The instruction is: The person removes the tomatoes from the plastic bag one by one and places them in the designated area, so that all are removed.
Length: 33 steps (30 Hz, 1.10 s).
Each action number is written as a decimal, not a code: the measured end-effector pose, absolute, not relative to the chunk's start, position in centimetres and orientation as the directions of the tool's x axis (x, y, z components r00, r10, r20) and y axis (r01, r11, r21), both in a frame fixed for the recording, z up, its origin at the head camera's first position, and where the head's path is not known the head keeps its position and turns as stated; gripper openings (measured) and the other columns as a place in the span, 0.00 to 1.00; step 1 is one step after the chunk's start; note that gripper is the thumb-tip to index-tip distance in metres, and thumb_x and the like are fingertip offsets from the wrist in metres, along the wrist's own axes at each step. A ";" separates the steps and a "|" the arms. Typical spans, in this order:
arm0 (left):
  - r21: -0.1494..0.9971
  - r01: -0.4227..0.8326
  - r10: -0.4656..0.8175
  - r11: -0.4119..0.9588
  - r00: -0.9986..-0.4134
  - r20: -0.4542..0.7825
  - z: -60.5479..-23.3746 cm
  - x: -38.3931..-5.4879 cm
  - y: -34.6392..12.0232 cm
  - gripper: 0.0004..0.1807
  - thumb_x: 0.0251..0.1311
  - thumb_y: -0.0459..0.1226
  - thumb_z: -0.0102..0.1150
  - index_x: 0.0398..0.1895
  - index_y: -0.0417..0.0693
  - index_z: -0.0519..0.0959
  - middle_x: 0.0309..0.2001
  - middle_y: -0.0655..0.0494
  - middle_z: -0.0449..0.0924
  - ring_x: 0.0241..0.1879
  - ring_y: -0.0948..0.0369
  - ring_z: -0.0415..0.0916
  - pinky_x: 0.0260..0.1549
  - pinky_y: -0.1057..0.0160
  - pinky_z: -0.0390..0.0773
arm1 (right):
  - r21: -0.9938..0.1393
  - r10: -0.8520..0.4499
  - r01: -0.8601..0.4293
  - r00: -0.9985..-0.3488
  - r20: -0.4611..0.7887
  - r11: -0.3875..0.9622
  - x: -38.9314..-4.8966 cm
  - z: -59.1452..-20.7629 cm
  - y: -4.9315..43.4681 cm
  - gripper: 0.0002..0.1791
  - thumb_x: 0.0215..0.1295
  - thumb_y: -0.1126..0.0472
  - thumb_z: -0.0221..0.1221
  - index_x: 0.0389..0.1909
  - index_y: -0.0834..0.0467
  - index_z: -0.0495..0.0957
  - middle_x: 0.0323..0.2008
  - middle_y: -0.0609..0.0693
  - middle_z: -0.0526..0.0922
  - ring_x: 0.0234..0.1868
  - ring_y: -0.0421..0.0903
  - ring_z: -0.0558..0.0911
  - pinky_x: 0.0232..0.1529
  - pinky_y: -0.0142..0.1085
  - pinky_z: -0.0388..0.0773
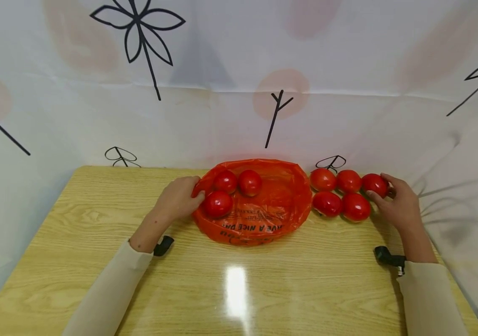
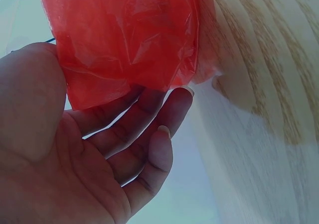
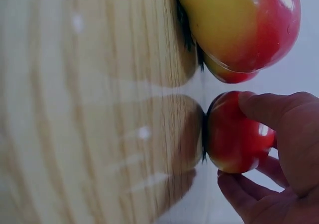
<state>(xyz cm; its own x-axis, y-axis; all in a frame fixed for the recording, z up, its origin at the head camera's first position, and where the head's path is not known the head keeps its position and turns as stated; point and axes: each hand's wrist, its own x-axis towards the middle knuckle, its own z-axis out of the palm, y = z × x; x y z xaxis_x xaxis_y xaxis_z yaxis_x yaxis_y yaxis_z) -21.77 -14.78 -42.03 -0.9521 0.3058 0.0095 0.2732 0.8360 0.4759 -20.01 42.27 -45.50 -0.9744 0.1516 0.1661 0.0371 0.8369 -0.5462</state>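
My left hand [image 1: 179,199] holds the left rim of a red plastic bag [image 1: 283,198], which lies spread open on the table with printed lettering on its near side. In the left wrist view, the bag's edge [image 2: 129,40] passes between thumb and fingers. Three red tomatoes [image 1: 218,204] sit in the bag's left half. At the right end of the tomatoes outside the bag, my right hand [image 1: 402,205] grips one tomato [image 1: 375,185], thumb on one side and fingers on the other. In the right wrist view, this tomato [image 3: 237,134] has its dark green leafy end against the table.
Several other tomatoes [image 1: 356,207] stand in two short rows just right of the bag. The wood-grain table [image 1: 306,284] meets a white patterned cloth [image 1: 230,116] behind it. Dark straps [image 1: 386,256] with cameras sit at both wrists.
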 end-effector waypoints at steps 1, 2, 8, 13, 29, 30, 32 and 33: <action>0.476 0.273 0.306 0.836 -0.952 0.010 -42.0 -21.8 -14.8 0.10 0.71 0.39 0.60 0.46 0.41 0.80 0.28 0.52 0.75 0.28 0.55 0.72 0.26 0.61 0.73 | -0.548 0.151 0.036 -0.974 0.166 0.836 -20.0 -45.5 42.3 0.38 0.76 0.56 0.62 0.79 0.69 0.60 0.68 0.78 0.67 0.59 0.77 0.73 0.57 0.71 0.73; 0.476 0.274 0.306 0.836 -0.952 0.010 -42.0 -21.8 -14.8 0.10 0.71 0.39 0.60 0.46 0.41 0.80 0.28 0.52 0.75 0.28 0.55 0.72 0.26 0.61 0.73 | -0.551 0.150 0.035 -0.975 0.165 0.834 -20.0 -45.5 42.3 0.38 0.76 0.56 0.62 0.78 0.69 0.60 0.68 0.79 0.67 0.59 0.77 0.73 0.57 0.72 0.73; 0.475 0.276 0.306 0.835 -0.952 0.015 -41.9 -21.8 -14.8 0.10 0.71 0.39 0.60 0.46 0.41 0.80 0.29 0.51 0.76 0.28 0.54 0.72 0.26 0.61 0.73 | -0.559 0.142 0.022 -0.975 0.172 0.829 -20.0 -45.3 42.5 0.38 0.77 0.55 0.61 0.78 0.69 0.60 0.69 0.79 0.66 0.61 0.78 0.70 0.58 0.73 0.70; 0.476 0.275 0.304 0.835 -0.953 0.016 -41.8 -21.7 -14.7 0.11 0.71 0.39 0.60 0.47 0.41 0.80 0.29 0.51 0.76 0.29 0.54 0.73 0.26 0.61 0.74 | -0.561 0.153 -0.002 -0.961 0.230 0.828 -19.8 -44.9 42.3 0.35 0.76 0.56 0.59 0.76 0.69 0.65 0.70 0.78 0.67 0.65 0.78 0.69 0.61 0.74 0.67; 0.484 0.281 0.307 0.829 -0.951 0.026 -41.7 -21.7 -15.0 0.09 0.70 0.39 0.60 0.43 0.41 0.81 0.27 0.53 0.75 0.27 0.55 0.71 0.24 0.61 0.72 | -0.517 0.096 -0.089 -0.943 0.319 0.851 -19.1 -42.5 40.0 0.30 0.75 0.60 0.60 0.72 0.69 0.70 0.68 0.74 0.70 0.64 0.75 0.69 0.59 0.72 0.68; 0.483 0.281 0.307 0.829 -0.951 0.026 -41.7 -21.7 -15.0 0.09 0.70 0.39 0.60 0.44 0.41 0.81 0.28 0.52 0.75 0.27 0.55 0.71 0.25 0.61 0.72 | -0.513 0.094 -0.088 -0.944 0.318 0.854 -19.0 -42.3 39.9 0.29 0.75 0.60 0.60 0.72 0.69 0.70 0.68 0.74 0.70 0.64 0.74 0.69 0.58 0.70 0.68; 0.482 0.282 0.309 0.829 -0.951 0.026 -41.6 -21.7 -14.9 0.09 0.71 0.39 0.60 0.44 0.41 0.81 0.28 0.52 0.76 0.27 0.55 0.72 0.25 0.60 0.73 | -0.504 0.087 -0.092 -0.943 0.321 0.859 -18.8 -41.9 39.6 0.29 0.74 0.61 0.61 0.71 0.69 0.71 0.68 0.74 0.70 0.64 0.74 0.69 0.58 0.68 0.68; 0.482 0.283 0.309 0.829 -0.951 0.026 -41.6 -21.7 -14.9 0.09 0.71 0.39 0.60 0.44 0.41 0.81 0.28 0.52 0.76 0.28 0.55 0.72 0.25 0.60 0.73 | -0.501 0.085 -0.093 -0.943 0.321 0.860 -18.7 -41.7 39.4 0.29 0.74 0.61 0.61 0.71 0.69 0.71 0.68 0.73 0.70 0.64 0.73 0.69 0.57 0.67 0.68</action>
